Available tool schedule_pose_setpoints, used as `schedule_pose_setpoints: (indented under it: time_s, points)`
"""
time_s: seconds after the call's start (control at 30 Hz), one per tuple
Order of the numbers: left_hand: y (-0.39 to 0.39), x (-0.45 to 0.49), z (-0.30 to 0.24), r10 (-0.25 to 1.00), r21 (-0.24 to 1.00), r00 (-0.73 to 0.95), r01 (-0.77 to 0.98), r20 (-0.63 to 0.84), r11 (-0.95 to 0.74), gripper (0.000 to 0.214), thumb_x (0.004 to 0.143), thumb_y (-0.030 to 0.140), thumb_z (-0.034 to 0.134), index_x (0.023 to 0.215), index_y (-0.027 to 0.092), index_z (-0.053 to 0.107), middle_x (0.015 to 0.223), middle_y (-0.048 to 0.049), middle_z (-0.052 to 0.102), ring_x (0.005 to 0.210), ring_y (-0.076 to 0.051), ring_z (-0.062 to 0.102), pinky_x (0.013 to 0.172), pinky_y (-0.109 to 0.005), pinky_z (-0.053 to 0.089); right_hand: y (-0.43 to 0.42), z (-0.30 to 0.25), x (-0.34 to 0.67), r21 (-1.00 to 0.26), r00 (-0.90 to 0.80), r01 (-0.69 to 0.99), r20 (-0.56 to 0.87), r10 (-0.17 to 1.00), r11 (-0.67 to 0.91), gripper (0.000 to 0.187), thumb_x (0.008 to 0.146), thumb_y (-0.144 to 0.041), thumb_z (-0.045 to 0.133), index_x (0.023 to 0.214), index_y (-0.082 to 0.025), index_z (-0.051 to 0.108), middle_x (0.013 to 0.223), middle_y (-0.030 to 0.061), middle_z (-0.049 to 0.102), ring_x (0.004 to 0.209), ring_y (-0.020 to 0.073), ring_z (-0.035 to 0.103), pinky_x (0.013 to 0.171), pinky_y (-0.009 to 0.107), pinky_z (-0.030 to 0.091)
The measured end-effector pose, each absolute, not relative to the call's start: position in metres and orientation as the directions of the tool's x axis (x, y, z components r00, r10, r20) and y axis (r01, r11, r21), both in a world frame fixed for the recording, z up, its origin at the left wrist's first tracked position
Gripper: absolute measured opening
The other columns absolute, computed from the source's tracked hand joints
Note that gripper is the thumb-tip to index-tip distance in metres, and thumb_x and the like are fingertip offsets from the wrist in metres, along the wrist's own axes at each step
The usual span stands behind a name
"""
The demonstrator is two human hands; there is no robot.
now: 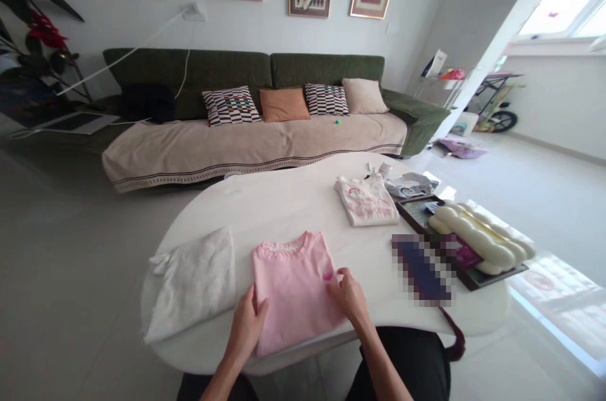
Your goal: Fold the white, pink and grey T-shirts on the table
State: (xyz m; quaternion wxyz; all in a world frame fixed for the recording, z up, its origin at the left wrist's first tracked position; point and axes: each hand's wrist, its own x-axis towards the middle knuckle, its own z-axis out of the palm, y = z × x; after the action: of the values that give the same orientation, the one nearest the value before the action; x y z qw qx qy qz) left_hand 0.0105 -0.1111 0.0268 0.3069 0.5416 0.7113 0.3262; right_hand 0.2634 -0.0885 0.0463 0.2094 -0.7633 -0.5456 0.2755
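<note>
A folded pink T-shirt [293, 306] lies on the white table [284, 192] right in front of me, its neckline pointing away. My left hand [247, 320] grips its left edge, thumb on top and fingers underneath or at the side. On the opposite edge, by a small dark-pink print, my right hand [349, 295] holds the fabric between thumb and fingers. Left of the T-shirt is a grey-white garment [201, 278], loosely folded. Farther back sits a folded white shirt [368, 200] with a pink print.
At the table's right, a dark tray [414, 216] bears a cream bubble-shaped box [480, 237]. A blurred-out dark object [421, 269] with a strap lies beside it. Behind the white shirt is a crumpled plastic package [411, 185]. A green sofa [189, 72] stands beyond the table.
</note>
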Motion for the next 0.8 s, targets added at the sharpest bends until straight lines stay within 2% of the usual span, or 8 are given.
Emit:
schedule_pose_setpoints:
  time_s: [0.13, 0.2, 0.27, 0.37, 0.53, 0.7, 0.77, 0.8]
  points:
    - [-0.101, 0.014, 0.040, 0.954, 0.851, -0.146, 0.432, -0.261, 0.299, 0.059, 0.064, 0.046, 0.054, 0.106, 0.005, 0.051, 0.092, -0.0179, 0.066, 0.088, -0.030, 0.062, 0.079, -0.039, 0.047, -0.080, 0.049, 0.270, -0.687, 0.206, 0.653, -0.244, 0.948, -0.319, 0.025, 0.077, -0.039, 0.047, 0.067, -0.017, 0.054, 0.059, 0.0014, 0.058, 0.058, 0.0140, 0.054, 0.050, 0.021, 0.033]
    - [-0.103, 0.017, 0.048, 0.936, 0.883, -0.046, 0.317, -0.350, 0.346, 0.051, 0.064, 0.043, 0.056, 0.100, 0.007, 0.055, 0.094, -0.0165, 0.066, 0.090, -0.029, 0.062, 0.080, -0.036, 0.047, -0.077, 0.052, 0.274, -0.727, 0.175, 0.619, -0.240, 0.955, -0.296, 0.025, 0.075, -0.039, 0.049, 0.061, -0.017, 0.052, 0.059, 0.0005, 0.057, 0.059, 0.0128, 0.053, 0.050, 0.020, 0.032]
    - [-0.108, 0.021, 0.057, 0.916, 0.899, 0.011, 0.192, -0.402, 0.393, 0.046, 0.065, 0.038, 0.059, 0.101, 0.010, 0.056, 0.103, -0.0139, 0.064, 0.099, -0.027, 0.058, 0.086, -0.034, 0.045, -0.078, 0.054, 0.280, -0.769, 0.142, 0.578, -0.237, 0.961, -0.275, 0.022, 0.075, -0.037, 0.049, 0.067, -0.017, 0.053, 0.062, 0.0004, 0.059, 0.059, 0.0118, 0.052, 0.051, 0.019, 0.033]
    - [-0.113, 0.031, 0.072, 0.894, 0.893, -0.003, 0.029, -0.449, 0.448, 0.051, 0.066, 0.031, 0.061, 0.114, 0.018, 0.052, 0.116, -0.0073, 0.059, 0.109, -0.024, 0.053, 0.093, -0.033, 0.040, -0.083, 0.056, 0.289, -0.818, 0.089, 0.509, -0.260, 0.962, -0.268, 0.023, 0.077, -0.037, 0.046, 0.080, -0.017, 0.057, 0.059, -0.0004, 0.059, 0.053, 0.0108, 0.051, 0.047, 0.019, 0.034]
    - [-0.088, 0.057, 0.089, 0.859, 0.838, 0.179, -0.194, -0.480, 0.509, 0.058, 0.068, 0.027, 0.059, 0.124, 0.023, 0.045, 0.119, -0.0057, 0.057, 0.107, -0.024, 0.054, 0.091, -0.035, 0.042, -0.080, 0.063, 0.316, -0.882, 0.055, 0.400, -0.248, 0.967, -0.249, 0.035, 0.076, -0.045, 0.047, 0.092, -0.017, 0.060, 0.059, -0.0002, 0.061, 0.051, 0.0115, 0.052, 0.046, 0.020, 0.036]
    - [-0.010, 0.112, 0.104, 0.852, 0.844, 0.388, -0.264, -0.351, 0.467, 0.068, 0.069, 0.023, 0.058, 0.133, 0.024, 0.033, 0.112, -0.0070, 0.060, 0.093, -0.022, 0.060, 0.080, -0.033, 0.046, -0.039, 0.085, 0.376, -0.953, 0.110, 0.256, -0.136, 0.985, -0.161, 0.052, 0.070, -0.055, 0.051, 0.102, -0.015, 0.057, 0.066, 0.0025, 0.065, 0.054, 0.0146, 0.057, 0.046, 0.022, 0.040]
    - [0.032, 0.144, 0.113, 0.862, 0.879, 0.429, -0.256, -0.271, 0.403, 0.069, 0.069, 0.021, 0.058, 0.133, 0.025, 0.032, 0.108, -0.0064, 0.061, 0.086, -0.019, 0.061, 0.074, -0.030, 0.047, -0.011, 0.098, 0.409, -0.954, 0.172, 0.278, -0.069, 0.983, -0.115, 0.056, 0.071, -0.056, 0.049, 0.107, -0.014, 0.054, 0.068, 0.0038, 0.066, 0.056, 0.0159, 0.059, 0.047, 0.023, 0.042]
    - [0.054, 0.162, 0.117, 0.866, 0.897, 0.442, -0.245, -0.235, 0.369, 0.069, 0.069, 0.020, 0.057, 0.132, 0.026, 0.032, 0.106, -0.0056, 0.061, 0.082, -0.017, 0.061, 0.071, -0.027, 0.047, 0.004, 0.105, 0.426, -0.932, 0.216, 0.349, -0.022, 0.976, -0.098, 0.055, 0.073, -0.056, 0.046, 0.108, -0.014, 0.053, 0.069, 0.0041, 0.066, 0.056, 0.0161, 0.059, 0.047, 0.023, 0.043]
